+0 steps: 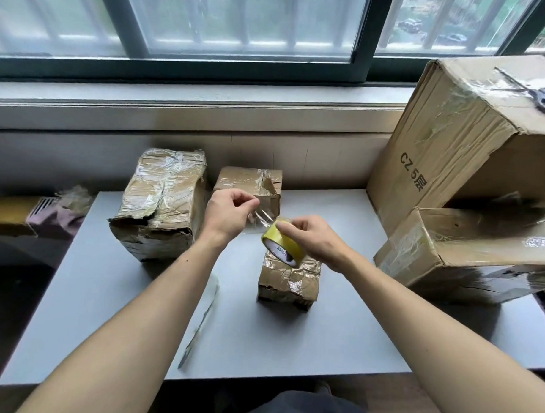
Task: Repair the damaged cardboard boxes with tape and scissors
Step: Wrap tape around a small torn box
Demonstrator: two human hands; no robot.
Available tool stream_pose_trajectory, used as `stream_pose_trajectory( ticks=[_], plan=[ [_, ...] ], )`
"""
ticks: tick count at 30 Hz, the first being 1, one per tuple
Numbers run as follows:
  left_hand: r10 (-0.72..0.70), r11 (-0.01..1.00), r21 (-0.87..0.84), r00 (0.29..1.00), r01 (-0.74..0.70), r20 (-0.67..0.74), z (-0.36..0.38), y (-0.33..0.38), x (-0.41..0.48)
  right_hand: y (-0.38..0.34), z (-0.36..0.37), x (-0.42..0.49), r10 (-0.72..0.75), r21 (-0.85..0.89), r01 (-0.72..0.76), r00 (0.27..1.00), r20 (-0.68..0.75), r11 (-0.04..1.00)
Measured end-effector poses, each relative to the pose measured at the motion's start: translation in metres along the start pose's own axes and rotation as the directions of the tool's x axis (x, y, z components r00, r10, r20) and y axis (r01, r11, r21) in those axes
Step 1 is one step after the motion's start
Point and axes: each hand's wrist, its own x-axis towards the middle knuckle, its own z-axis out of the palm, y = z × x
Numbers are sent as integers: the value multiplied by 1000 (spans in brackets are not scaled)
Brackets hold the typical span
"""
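While the right hand (313, 238) is gripping the yellow tape roll (283, 242) with its fingers curled around the rim, the left hand (231, 212) is pinching the free end of the clear tape strip (260, 216) and holding it up and away from the roll. The strip is running on a slant from the roll toward the far-left, its long axis lying roughly between the two hands, and it looks short so far.

The roll is hovering just above the small box (288, 279), which is standing near the middle of the worktop (291, 340), directly below the right hand's grip; that hand is the nearer one to it. Its crumpled top is hidden behind the roll, so the tear to be covered cannot be made out.

The scissors (544, 95) are lying on top of the tall box (459, 141) at the far-right corner, well apart from both hands and nearer the right one. By my judgement, the strip needs lengthening over the small box before any cut, and reaching the scissors will mean freeing one hand.

Another taped box (160, 205) is sitting toward the far-left of the worktop, and a loose strip of tape (199, 324) is lying near the front edge.
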Motion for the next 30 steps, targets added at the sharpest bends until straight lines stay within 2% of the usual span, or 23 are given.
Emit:
stream_pose_trajectory(
  ticks=[2, 4, 5, 7, 9, 11, 14, 16, 20, 25, 30],
  plan=[
    [-62, 996, -69, 998, 61, -20, -1, -3, 3, 7, -8, -3, -22, 182, 5, 995, 94, 983],
    [-116, 987, -112, 993, 112, -26, 2, -7, 1, 8, -13, -6, -34, 184, 28, 999, 29, 983],
    [-125, 989, -85, 991, 120, -48, 4, -11, -1, 7, -14, -5, -31, 116, 32, 999, -9, 993],
    [-135, 991, -24, 985, 133, -106, 5, -20, -2, 0, -16, -4, 5, -146, -10, 999, -36, 989],
    [-157, 987, -51, 980, 152, -121, 4, -30, -1, 0, -16, -3, 70, -431, -98, 994, -80, 897],
    [-175, 983, -71, 978, 168, -115, 4, -39, -1, 3, -13, -4, 87, -557, -166, 982, -166, 814],
    [-218, 975, -79, 966, 208, -143, 9, -52, -8, 2, -6, -6, 35, -635, -187, 969, -244, 750],
    [-288, 955, -122, 946, 272, -146, 13, -68, -15, 1, -8, -8, 0, -582, -145, 970, -243, 800],
    [-448, 883, -193, 891, 429, -72, 28, -108, -37, -4, -14, -11, 51, -363, -137, 970, -237, 922],
    [-512, 845, -191, 859, 500, -20, 47, -132, -46, 0, 1, -8, 88, -245, -139, 974, -207, 960],
    [-561, 812, -174, 827, 557, 29, 58, -144, -52, -4, 14, -6, 88, -249, -131, 980, -178, 960]
  ],
)
